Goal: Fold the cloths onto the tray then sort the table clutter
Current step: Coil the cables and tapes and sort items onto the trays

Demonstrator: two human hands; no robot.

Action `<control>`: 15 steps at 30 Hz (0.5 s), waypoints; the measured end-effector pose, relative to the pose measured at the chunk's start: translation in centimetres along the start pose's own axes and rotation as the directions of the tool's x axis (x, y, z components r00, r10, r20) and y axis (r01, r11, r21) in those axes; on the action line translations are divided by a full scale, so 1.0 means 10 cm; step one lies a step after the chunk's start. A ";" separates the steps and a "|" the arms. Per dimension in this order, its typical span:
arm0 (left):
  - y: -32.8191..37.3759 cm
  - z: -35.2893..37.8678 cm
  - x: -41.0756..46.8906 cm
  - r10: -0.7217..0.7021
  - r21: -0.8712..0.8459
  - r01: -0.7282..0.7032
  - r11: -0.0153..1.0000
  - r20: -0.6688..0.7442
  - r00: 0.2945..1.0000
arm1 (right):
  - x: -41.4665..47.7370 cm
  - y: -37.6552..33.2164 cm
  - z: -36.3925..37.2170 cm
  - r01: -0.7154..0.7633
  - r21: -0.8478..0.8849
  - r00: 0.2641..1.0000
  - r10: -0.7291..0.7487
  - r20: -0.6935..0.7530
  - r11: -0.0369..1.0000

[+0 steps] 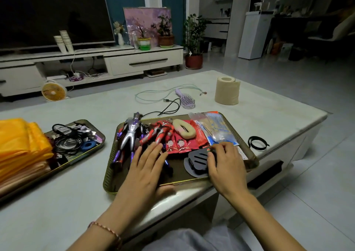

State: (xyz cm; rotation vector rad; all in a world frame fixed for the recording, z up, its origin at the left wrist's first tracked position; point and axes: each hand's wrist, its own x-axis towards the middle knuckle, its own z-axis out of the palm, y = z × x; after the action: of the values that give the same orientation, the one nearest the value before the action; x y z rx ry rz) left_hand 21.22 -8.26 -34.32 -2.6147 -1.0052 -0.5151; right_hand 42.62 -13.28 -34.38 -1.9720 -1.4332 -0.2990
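A dark gold-rimmed tray (113, 175) at the table's near edge holds a silver-purple toy figure (129, 135), a red toy figure (160, 133), red packets (178, 145), a cream hair ring (183, 128), clear plastic bags (215, 127) and a dark grey slotted piece (197, 162). My left hand (148, 168) lies flat with straight fingers over the red figure's legs. My right hand (225, 164) curls round a small dark object with red and green dots (210, 151) above the grey piece. Folded orange and pink cloths (19, 149) lie stacked at the left on a second tray (96, 133).
The second tray also holds black cables and a blue ring (87, 145). On the table beyond lie a green cable (153, 95), a black cable (172, 106), a purple hairbrush (186, 99), a paper roll (226, 93) and a black band (257, 143). The table edge runs just below my wrists.
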 end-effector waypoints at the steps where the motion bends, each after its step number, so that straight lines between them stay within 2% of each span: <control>1: -0.04 0.02 0.02 -0.013 -0.020 0.013 1.000 0.004 1.000 | 0.02 -0.02 0.02 0.001 -0.003 1.000 -0.001 0.000 1.000; 7: -0.19 0.10 0.18 0.017 -0.062 -0.020 0.998 -0.044 0.999 | 0.14 -0.07 0.09 -0.022 0.016 0.999 0.022 0.032 1.000; 12: -0.42 0.16 0.28 -0.027 -0.087 0.028 0.996 0.011 1.000 | 0.37 -0.17 0.25 -0.015 0.041 0.992 0.010 0.123 0.999; 15: -0.48 0.14 0.31 -0.025 -0.135 0.025 0.990 0.002 1.000 | 0.43 -0.18 0.30 0.000 0.106 0.993 -0.012 0.116 0.994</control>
State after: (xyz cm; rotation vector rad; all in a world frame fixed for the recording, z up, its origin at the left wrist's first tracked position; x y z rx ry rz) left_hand 20.37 -2.44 -33.60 -2.7231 -1.0382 -0.6095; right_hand 42.04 -7.83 -33.59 -1.9266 -1.4969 -0.1090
